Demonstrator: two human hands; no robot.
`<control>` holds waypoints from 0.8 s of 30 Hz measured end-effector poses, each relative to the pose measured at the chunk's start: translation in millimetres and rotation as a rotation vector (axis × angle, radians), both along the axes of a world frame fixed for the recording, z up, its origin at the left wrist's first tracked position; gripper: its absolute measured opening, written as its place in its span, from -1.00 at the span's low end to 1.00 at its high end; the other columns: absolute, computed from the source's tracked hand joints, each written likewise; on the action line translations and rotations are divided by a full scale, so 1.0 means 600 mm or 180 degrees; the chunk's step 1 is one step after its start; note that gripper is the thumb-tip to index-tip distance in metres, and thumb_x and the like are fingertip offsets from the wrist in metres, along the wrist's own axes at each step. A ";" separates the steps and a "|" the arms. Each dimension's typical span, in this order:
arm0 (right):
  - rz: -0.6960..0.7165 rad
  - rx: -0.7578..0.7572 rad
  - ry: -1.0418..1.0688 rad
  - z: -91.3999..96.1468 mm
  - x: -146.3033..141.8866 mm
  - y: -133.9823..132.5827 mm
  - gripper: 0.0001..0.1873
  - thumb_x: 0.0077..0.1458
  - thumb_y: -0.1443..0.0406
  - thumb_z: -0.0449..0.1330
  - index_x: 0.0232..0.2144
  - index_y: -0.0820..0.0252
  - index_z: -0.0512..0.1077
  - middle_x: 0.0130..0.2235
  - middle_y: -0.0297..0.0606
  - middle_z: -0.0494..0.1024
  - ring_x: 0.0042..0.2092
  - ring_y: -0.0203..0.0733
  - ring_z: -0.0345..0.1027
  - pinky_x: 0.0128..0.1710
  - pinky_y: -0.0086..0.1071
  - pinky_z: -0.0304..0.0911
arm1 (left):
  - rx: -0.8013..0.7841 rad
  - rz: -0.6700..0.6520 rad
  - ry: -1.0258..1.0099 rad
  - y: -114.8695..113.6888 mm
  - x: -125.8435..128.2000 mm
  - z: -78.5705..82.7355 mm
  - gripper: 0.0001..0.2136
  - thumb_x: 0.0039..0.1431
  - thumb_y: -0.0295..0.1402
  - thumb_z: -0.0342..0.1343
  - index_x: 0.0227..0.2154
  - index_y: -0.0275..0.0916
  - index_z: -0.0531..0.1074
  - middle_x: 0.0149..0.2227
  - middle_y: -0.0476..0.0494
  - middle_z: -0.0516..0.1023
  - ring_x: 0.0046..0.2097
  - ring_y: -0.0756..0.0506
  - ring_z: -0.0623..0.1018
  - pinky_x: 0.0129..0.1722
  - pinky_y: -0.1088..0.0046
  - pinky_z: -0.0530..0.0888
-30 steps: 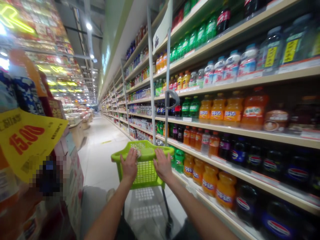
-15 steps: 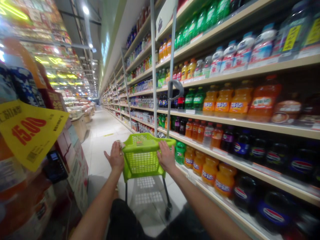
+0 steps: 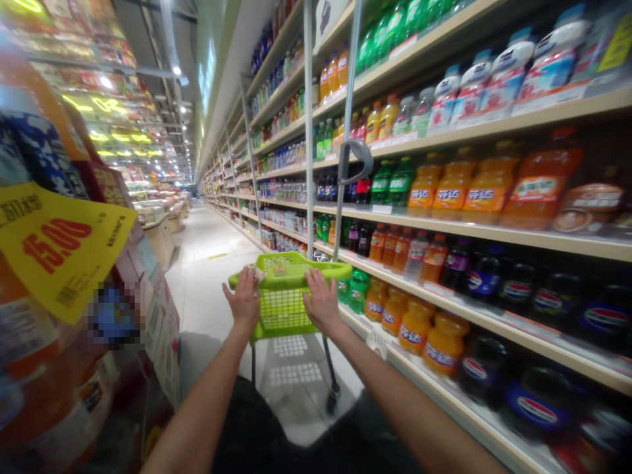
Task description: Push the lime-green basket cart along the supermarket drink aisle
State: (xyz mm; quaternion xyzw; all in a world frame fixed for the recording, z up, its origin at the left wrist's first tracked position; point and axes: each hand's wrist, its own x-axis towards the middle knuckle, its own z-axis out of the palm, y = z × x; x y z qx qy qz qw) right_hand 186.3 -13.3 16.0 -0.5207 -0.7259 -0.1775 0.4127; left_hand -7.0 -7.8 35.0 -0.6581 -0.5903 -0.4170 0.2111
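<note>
A lime-green shopping cart (image 3: 286, 309) with a mesh basket stands in front of me on dark legs. My left hand (image 3: 245, 297) is at the left part of its handle, fingers over a crumpled whitish tissue or cloth (image 3: 259, 272) pressed to the bar. My right hand (image 3: 320, 299) has its fingers laid over the handle (image 3: 284, 278) right of the middle, thumb out to the side. What is under the fingertips is hidden. A grey upright pole with a loop grip (image 3: 354, 161) rises behind the cart's right side.
Shelves (image 3: 474, 227) of soft drinks run along the right, close to the cart, with orange bottles (image 3: 444, 342) low down. On the left stands a blurred display with a yellow price sign (image 3: 62, 247). A pale tiled aisle (image 3: 197, 253) stretches ahead.
My left hand has moved right and inward along the handle with the tissue or cloth. The right hand has shifted slightly left. The view has tilted a little.
</note>
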 end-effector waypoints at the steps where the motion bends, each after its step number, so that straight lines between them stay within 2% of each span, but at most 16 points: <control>1: 0.0002 0.0001 0.0004 0.000 -0.001 0.000 -0.50 0.10 0.32 -0.06 0.11 0.28 0.14 0.19 -0.03 0.13 0.22 -0.03 -0.08 0.14 0.07 -0.22 | 0.0001 -0.0009 0.0003 0.000 0.000 0.001 -0.57 0.13 -0.47 -0.18 0.08 -0.20 0.21 0.16 -0.25 0.22 0.16 -0.11 0.26 0.18 -0.03 -0.22; 5: 0.0064 0.0105 -0.0029 0.001 -0.006 -0.001 -0.51 0.10 0.33 -0.07 0.11 0.28 0.16 0.20 -0.03 0.12 0.23 -0.04 -0.10 0.14 0.07 -0.22 | -0.0113 -0.0283 0.0250 -0.001 0.048 0.002 -0.57 0.15 -0.45 -0.21 0.09 -0.19 0.19 0.17 -0.21 0.20 0.18 -0.09 0.22 0.19 0.00 -0.20; 8: 0.0235 0.0233 -0.0149 0.009 -0.012 -0.007 -0.51 0.09 0.36 -0.07 0.10 0.24 0.17 0.20 -0.06 0.12 0.24 -0.06 -0.12 0.15 0.04 -0.21 | -0.0294 -0.0507 0.0380 -0.003 0.095 0.007 -0.51 0.13 -0.41 -0.18 0.16 -0.26 0.06 0.20 -0.25 0.11 0.22 -0.10 0.14 0.20 0.04 -0.17; 10: 0.0404 0.0321 -0.0228 0.017 -0.018 -0.009 -0.49 0.07 0.36 -0.06 0.11 0.22 0.18 0.20 -0.08 0.12 0.24 -0.06 -0.14 0.15 0.02 -0.20 | -0.0470 -0.0736 0.0524 -0.005 0.109 0.012 -0.44 0.09 -0.41 -0.13 0.19 -0.33 -0.02 0.22 -0.28 0.07 0.23 -0.12 0.10 0.20 0.05 -0.15; 12: 0.0571 0.0341 -0.0309 0.026 -0.029 -0.007 -0.49 0.07 0.35 -0.04 0.11 0.21 0.18 0.20 -0.10 0.12 0.24 -0.07 -0.15 0.16 -0.03 -0.18 | -0.0636 -0.0815 0.0613 -0.007 0.106 0.015 -0.43 0.07 -0.41 -0.13 0.19 -0.33 -0.04 0.23 -0.28 0.04 0.24 -0.13 0.07 0.20 0.05 -0.14; 15: 0.0705 0.0214 -0.0438 0.032 -0.050 0.002 -0.50 0.09 0.31 -0.03 0.11 0.21 0.19 0.20 -0.11 0.14 0.24 -0.08 -0.13 0.16 -0.06 -0.17 | -0.0843 -0.0552 0.0611 -0.007 0.080 0.013 -0.44 0.08 -0.41 -0.15 0.19 -0.31 -0.03 0.25 -0.25 -0.02 0.27 -0.15 -0.02 0.19 0.04 -0.10; 20: 0.0513 0.0211 -0.0429 0.028 -0.086 0.019 -0.48 0.06 0.16 0.07 0.07 0.18 0.23 0.21 -0.09 0.10 0.23 0.07 -0.16 0.13 0.08 -0.22 | -0.0907 -0.0148 0.0791 -0.007 0.032 0.002 -0.36 0.03 -0.33 -0.06 0.19 -0.36 -0.05 0.26 -0.29 -0.05 0.27 -0.20 -0.06 0.17 -0.04 -0.11; 24: 0.0406 0.0401 -0.0476 0.022 -0.095 0.038 -0.58 0.07 0.20 0.09 0.00 0.12 0.29 0.21 -0.10 0.12 0.23 0.08 -0.13 0.11 0.12 -0.18 | -0.0883 -0.0071 0.0980 -0.009 0.014 -0.003 -0.31 0.00 -0.16 0.00 0.18 -0.34 -0.01 0.25 -0.30 -0.02 0.27 -0.25 -0.05 0.16 -0.09 -0.12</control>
